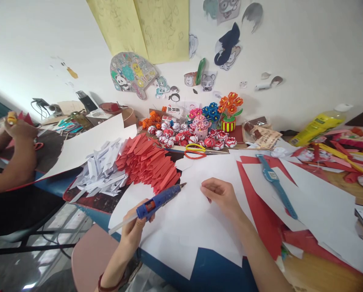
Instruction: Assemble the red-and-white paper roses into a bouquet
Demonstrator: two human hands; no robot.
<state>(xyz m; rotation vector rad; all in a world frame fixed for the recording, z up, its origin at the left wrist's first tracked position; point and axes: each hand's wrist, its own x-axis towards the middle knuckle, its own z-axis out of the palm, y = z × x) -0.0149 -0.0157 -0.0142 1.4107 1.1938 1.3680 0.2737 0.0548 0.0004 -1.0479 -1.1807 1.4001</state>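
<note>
A blue glue gun (158,202) with a clear glue stick at its back is held in my left hand (134,225), its dark nozzle pointing right. My right hand (219,194) is over the white paper (196,227), just right of the nozzle, with fingers curled and pressed together; whether anything small is between them is hidden. Behind the gun lies a heap of red folded paper pieces (148,162), and left of it a heap of white folded pieces (100,168). Yellow-and-red-handled scissors (195,151) lie at the far edge of the white paper.
Paper flowers (175,136) and a striped pot (228,125) stand along the wall. A blue watch (277,184) lies on sheets at right, near a yellow bottle (321,125) and paper scraps (346,150). Another person's hands (21,129) work at far left. A pink stool (91,257) stands below.
</note>
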